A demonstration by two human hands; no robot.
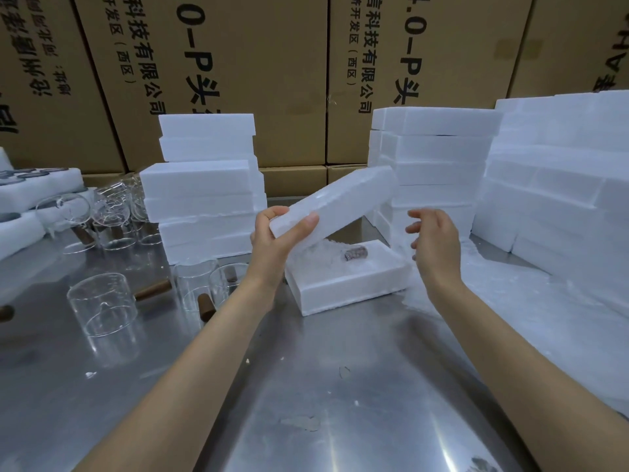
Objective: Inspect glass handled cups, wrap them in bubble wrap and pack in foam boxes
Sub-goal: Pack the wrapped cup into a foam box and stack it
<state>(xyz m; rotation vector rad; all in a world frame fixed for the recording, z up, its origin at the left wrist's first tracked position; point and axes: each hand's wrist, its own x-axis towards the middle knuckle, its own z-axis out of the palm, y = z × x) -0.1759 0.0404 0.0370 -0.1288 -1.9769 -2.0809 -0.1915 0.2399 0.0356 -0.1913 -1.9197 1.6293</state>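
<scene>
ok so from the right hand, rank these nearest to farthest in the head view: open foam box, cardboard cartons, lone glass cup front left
From the right hand:
1. Open foam box, just below-left of it.
2. Lone glass cup, far left on the table.
3. Cardboard cartons, against the back.

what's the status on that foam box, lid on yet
Left hand grips foam lid, tilted above the box, not on yet. Right hand open, holding nothing. Foam box open, bubble-wrapped cup inside. Nothing in the way.
</scene>
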